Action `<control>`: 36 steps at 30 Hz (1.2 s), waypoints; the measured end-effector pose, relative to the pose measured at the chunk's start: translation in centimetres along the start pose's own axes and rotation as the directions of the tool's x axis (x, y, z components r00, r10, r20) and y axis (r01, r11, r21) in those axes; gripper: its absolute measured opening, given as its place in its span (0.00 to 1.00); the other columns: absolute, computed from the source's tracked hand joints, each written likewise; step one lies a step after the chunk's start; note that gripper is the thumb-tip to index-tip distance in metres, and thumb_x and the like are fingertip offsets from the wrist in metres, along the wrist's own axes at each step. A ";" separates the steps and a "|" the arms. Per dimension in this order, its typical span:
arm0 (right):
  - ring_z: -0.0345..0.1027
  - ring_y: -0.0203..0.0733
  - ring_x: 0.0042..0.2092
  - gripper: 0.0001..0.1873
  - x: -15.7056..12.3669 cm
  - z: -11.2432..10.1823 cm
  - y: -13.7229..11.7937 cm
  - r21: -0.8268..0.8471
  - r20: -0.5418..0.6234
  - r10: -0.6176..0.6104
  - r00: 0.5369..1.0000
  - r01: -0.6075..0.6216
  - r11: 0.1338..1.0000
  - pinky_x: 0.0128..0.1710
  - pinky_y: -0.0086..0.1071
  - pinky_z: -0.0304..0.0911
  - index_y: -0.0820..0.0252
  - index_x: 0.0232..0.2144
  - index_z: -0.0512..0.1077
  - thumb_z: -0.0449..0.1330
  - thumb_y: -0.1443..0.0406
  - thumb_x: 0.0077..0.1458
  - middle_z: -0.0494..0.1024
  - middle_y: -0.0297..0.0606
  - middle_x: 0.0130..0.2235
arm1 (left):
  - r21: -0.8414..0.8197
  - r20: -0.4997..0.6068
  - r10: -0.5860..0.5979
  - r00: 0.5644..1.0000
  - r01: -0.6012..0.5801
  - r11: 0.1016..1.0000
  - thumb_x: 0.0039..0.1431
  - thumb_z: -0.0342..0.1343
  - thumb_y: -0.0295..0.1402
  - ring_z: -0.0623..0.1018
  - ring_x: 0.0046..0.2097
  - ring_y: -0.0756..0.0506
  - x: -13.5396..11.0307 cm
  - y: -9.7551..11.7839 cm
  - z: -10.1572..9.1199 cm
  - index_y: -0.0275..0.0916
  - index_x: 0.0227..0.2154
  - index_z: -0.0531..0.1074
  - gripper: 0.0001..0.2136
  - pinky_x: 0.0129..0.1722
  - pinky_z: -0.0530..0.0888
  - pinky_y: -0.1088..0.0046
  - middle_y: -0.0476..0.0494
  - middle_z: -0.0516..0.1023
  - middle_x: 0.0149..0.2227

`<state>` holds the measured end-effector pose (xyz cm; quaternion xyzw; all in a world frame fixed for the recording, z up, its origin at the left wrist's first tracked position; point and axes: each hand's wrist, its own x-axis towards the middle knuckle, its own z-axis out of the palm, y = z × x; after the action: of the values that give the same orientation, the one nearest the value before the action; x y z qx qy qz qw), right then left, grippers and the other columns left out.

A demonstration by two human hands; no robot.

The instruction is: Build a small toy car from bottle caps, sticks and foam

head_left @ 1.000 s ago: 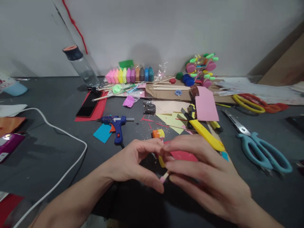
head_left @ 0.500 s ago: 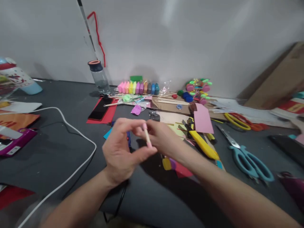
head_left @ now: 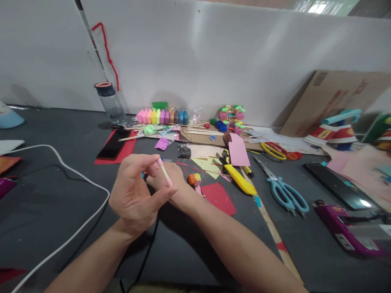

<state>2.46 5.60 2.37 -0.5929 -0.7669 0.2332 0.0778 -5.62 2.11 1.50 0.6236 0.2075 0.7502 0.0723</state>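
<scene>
Head view shows a short pale wooden stick [head_left: 164, 173] with a pink blob of clay on each end, pinched in your left hand [head_left: 136, 195] between the thumb tip at the lower blob and the index fingertip at the upper one. It is tilted, top end leaning toward the far left, and it is raised above the dark table [head_left: 55, 195] near the middle of the front edge. Your right hand [head_left: 171, 183] sits just behind the left; its fingers are hidden, so I cannot tell whether they clasp anything or only touch the stick.

Grip by the wood rather than the blobs if you can: the clay looks soft, and, judging by its look, fingertip pressure would likely flatten it. Keep the pinch light and steady the stick with your right hand close in.

The stick looks thin and straight, its bare wood showing between two small, rounded, light pink ends of like size.

Just past your hands lie an orange-and-yellow glue stick [head_left: 193, 178] and a red paper sheet [head_left: 218, 197]. Farther right are a yellow utility knife [head_left: 240, 180] and teal scissors [head_left: 284, 190]. A white cable [head_left: 76, 179] curves along the left side, and a row of coloured clay packs [head_left: 162, 116] stands at the back edge.
</scene>
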 end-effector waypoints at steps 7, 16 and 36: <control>0.73 0.45 0.32 0.10 -6.9 -4.9 5.3 0.121 -0.406 0.193 0.893 -0.157 0.980 0.33 0.36 0.64 0.60 0.39 0.72 0.56 0.60 0.59 0.78 0.39 0.31 | 0.042 -0.120 0.062 0.991 -0.057 0.998 0.48 0.74 0.37 0.70 0.31 0.48 0.7 0.9 -0.2 0.45 0.49 0.80 0.23 0.29 0.69 0.67 0.48 0.73 0.35; 0.65 0.38 0.26 0.18 -15.4 -4.4 13.9 0.639 -0.570 0.489 0.660 -0.019 0.769 0.28 0.32 0.60 0.51 0.45 0.75 0.67 0.54 0.54 0.73 0.29 0.26 | -0.067 0.093 -0.479 0.873 0.485 0.872 0.50 0.73 0.30 0.71 0.37 0.48 -2.4 -0.3 1.3 0.50 0.49 0.79 0.22 0.43 0.71 0.70 0.52 0.71 0.33; 0.58 0.35 0.18 0.20 -11.3 -6.2 16.9 0.941 -0.119 0.428 0.896 -0.036 0.336 0.14 0.31 0.57 0.56 0.26 0.77 0.71 0.46 0.44 0.69 0.36 0.24 | 0.176 0.251 -0.631 0.734 0.607 0.775 0.50 0.72 0.28 0.73 0.36 0.46 -4.5 -1.4 2.2 0.46 0.47 0.78 0.20 0.39 0.71 0.67 0.49 0.73 0.32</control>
<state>22.87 -0.30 2.04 -0.5824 -0.3823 0.5205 0.4937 -2.73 2.25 -2.86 0.6262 0.4204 0.5721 0.3222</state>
